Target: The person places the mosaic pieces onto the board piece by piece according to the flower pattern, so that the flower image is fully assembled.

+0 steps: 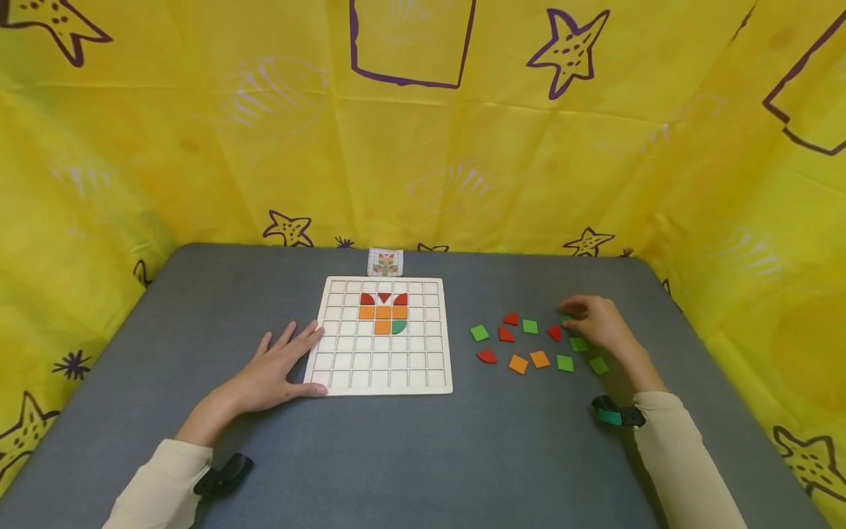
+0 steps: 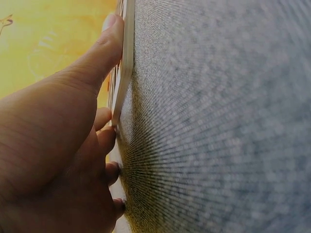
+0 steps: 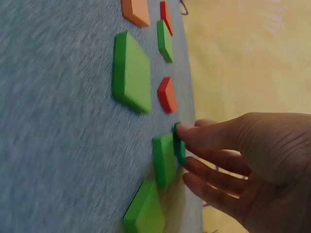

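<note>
Head view: left hand lies flat, steadying the grid board with its half-built tulip, while right hand reaches among loose tiles; left wrist shows the thumb pressed along the board's edge. Right wrist: fingertips pinching a dark green piece off the grey mat, so a pick is under way and next it needs lifting clear and carrying to the board

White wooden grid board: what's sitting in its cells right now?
The white wooden grid board holds red pieces in one upper row, orange squares below them, and one green quarter-round piece. Other cells look bare; the left hand covers only the board's left edge.
</note>
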Motion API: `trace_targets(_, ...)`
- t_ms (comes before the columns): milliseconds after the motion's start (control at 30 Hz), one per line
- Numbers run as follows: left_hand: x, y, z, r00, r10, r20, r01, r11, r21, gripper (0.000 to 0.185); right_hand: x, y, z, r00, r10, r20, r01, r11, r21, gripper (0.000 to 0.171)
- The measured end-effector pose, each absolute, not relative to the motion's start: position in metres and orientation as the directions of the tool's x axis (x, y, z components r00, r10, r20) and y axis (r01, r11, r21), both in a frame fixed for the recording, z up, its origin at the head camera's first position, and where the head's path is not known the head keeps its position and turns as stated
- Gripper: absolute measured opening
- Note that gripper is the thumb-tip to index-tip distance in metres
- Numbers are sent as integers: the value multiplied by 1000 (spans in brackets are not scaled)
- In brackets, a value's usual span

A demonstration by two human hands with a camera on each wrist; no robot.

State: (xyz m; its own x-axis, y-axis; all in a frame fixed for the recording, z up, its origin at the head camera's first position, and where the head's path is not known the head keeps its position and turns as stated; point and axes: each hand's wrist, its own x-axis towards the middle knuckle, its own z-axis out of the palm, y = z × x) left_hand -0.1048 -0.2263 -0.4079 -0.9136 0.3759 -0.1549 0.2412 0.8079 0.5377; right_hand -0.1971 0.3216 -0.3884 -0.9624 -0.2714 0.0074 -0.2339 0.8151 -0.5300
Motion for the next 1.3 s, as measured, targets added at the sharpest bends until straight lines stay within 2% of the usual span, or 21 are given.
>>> trace_targets(400,-104,-226,-407,-913,375,-159,236,805,544,105,-192,339,-395,-972,-217,85,-230,831,-506,26)
trace_targets(833,-105,-227,-410,-916,367,-161,234,816,529,105,-194,332,-394,-958,-233,169,-288,796,-532,24)
trace_targets(1300,-104,-226,-410,-919,369,-141,240,805,543,104,-202,306,-388,-960,-243,136,-277,781,-559,24)
